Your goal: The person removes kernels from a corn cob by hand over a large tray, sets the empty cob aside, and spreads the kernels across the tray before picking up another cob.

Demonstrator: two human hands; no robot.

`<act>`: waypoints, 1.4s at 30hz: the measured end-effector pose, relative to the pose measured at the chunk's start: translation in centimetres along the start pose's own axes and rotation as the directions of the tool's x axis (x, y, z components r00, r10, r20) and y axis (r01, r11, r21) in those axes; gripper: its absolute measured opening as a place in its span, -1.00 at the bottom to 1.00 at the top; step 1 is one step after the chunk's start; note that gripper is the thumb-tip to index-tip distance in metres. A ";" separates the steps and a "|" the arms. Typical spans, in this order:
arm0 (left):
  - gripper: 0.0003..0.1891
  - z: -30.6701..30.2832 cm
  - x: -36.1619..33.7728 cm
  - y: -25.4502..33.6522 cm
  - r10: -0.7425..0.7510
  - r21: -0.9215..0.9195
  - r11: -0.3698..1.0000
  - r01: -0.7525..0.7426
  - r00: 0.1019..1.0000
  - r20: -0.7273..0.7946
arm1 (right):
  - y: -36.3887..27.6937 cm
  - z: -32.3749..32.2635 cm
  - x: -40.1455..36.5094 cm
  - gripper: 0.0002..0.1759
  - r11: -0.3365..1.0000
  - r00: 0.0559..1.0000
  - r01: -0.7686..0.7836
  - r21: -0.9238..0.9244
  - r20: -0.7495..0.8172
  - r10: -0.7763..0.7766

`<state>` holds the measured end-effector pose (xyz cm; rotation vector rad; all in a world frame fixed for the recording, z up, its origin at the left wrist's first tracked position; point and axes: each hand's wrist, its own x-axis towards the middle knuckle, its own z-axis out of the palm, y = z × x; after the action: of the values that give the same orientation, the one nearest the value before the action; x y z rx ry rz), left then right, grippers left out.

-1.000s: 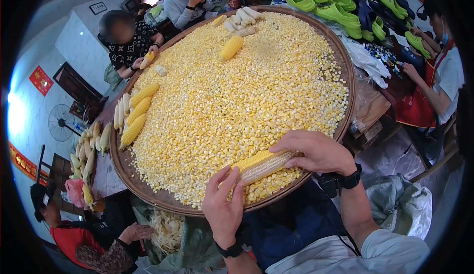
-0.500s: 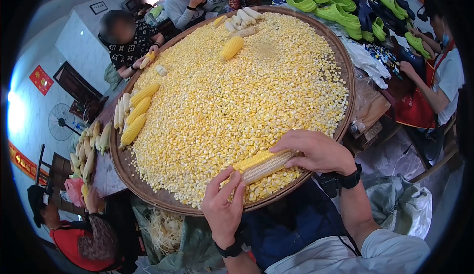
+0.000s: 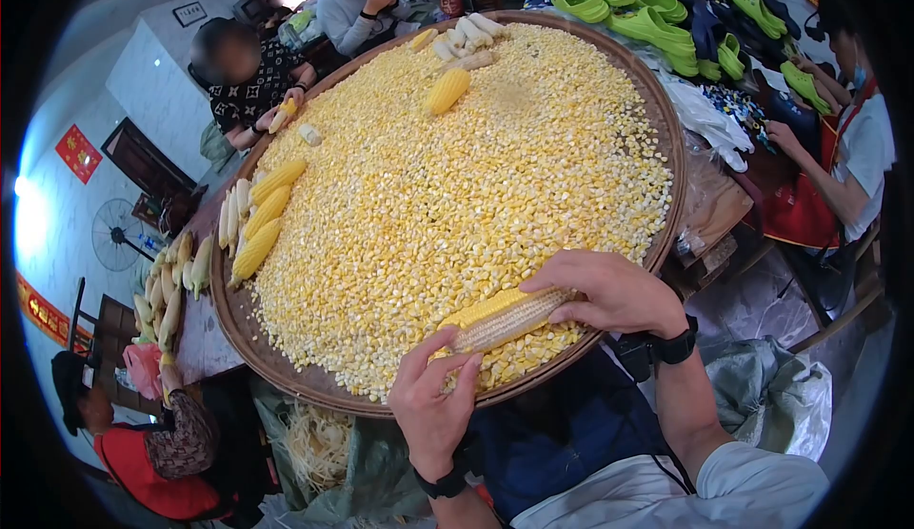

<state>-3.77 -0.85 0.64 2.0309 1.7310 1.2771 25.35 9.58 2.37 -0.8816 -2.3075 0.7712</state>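
Note:
A partly shelled corn cob (image 3: pixel 509 322) lies low over loose kernels near the tray's front rim, with yellow kernels along its upper side and a bare pale strip facing me. My right hand (image 3: pixel 609 293) is closed around its right end, thumb below and fingers above. At the left end is my left hand (image 3: pixel 433 391), its index finger and thumb on either side of the cob's tip. A thick layer of loose corn kernels (image 3: pixel 428 215) covers the round brown tray (image 3: pixel 678 167).
Whole yellow cobs (image 3: pixel 257 248) lie at the tray's left, and bare cobs (image 3: pixel 466 36) at its far edge. Unshelled corn (image 3: pixel 171 286) is piled on the left table. Green clogs (image 3: pixel 657 29) are heaped at back right. Several other people sit around, one holding a cob (image 3: pixel 283 115).
My left thumb has moved down and away from the index finger at the cob's left end. My right hand keeps its hold. The person at lower left has shifted an arm.

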 end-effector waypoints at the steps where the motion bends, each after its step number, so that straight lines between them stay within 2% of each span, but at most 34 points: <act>1: -0.73 -0.1 0.0 0.2 -0.026 -0.006 1.000 0.026 1.000 0.013 | 0.1 0.0 0.0 -0.41 1.000 1.000 0.003 -0.001 -0.001 -0.003; 4: -0.59 -0.1 0.2 0.5 -0.045 0.017 0.999 0.045 0.999 -0.001 | 0.1 0.1 0.0 -0.41 1.000 1.000 0.008 -0.001 -0.003 -0.008; 7: -0.49 -0.3 0.7 1.0 -0.036 0.107 0.994 0.029 0.998 0.061 | -0.1 0.0 0.0 -0.42 1.000 1.000 0.007 0.001 -0.004 -0.007; 13: -0.50 -0.1 0.5 0.5 -0.015 0.151 0.989 0.002 0.996 0.084 | 0.0 0.0 -0.1 -0.42 1.000 1.000 0.010 0.001 -0.003 -0.010; 31: -0.63 -0.2 0.2 0.5 0.009 0.104 0.994 -0.014 0.999 0.052 | 0.0 0.0 0.0 -0.42 1.000 1.000 0.012 -0.001 -0.005 -0.012; 34: -0.66 -0.4 0.0 0.4 -0.017 0.052 0.999 0.013 0.997 0.073 | -0.1 -0.1 -0.1 -0.42 1.000 1.000 0.001 -0.001 0.002 -0.001; 37: -0.58 -0.3 -0.1 -0.2 0.042 0.058 0.997 -0.046 0.997 0.062 | 0.0 -0.1 0.0 -0.41 1.000 1.000 0.008 -0.003 0.004 -0.008; 42: -0.44 -0.5 0.9 1.1 0.016 0.138 0.990 -0.030 0.995 0.100 | 0.1 0.0 0.0 -0.42 1.000 1.000 0.021 -0.001 -0.006 -0.021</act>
<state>-3.37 -0.60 2.08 2.1556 1.8025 1.0698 25.36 9.60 2.29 -0.8572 -2.3092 0.7572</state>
